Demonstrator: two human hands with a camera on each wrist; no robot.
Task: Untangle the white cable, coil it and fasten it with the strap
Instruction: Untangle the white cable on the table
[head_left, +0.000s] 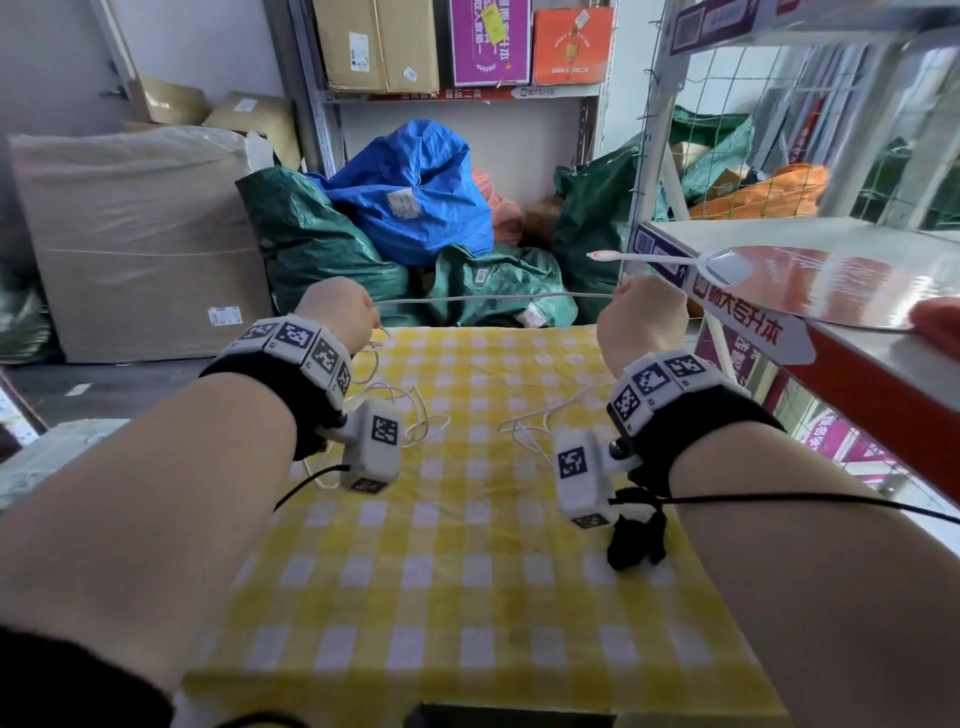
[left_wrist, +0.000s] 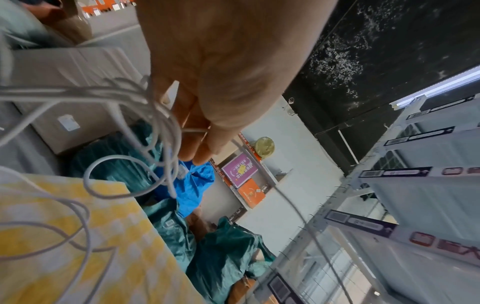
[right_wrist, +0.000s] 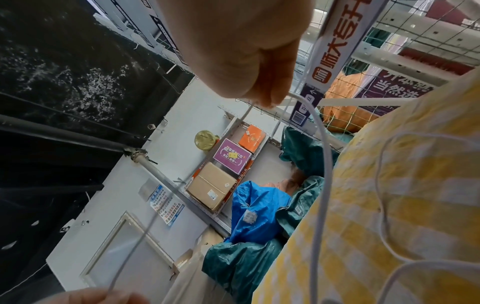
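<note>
The white cable (head_left: 493, 299) runs taut between my two raised hands above the far edge of the yellow-checked table (head_left: 467, 597). My left hand (head_left: 340, 312) pinches it between thumb and fingers (left_wrist: 202, 148), and a tangle of loose loops (left_wrist: 145, 115) hangs from that hand onto the cloth (head_left: 415, 415). My right hand (head_left: 647, 306) pinches the other end of the taut stretch (right_wrist: 262, 98), with more cable trailing down to the table (head_left: 535, 421). A black strap (head_left: 636, 540) shows on the cloth under my right wrist.
A red-edged shelf (head_left: 857, 364) with a flat hand fan (head_left: 779, 280) juts in close on the right. Blue (head_left: 415, 192) and green sacks (head_left: 322, 244) pile up behind the table. On the left stands a large wrapped box (head_left: 140, 239).
</note>
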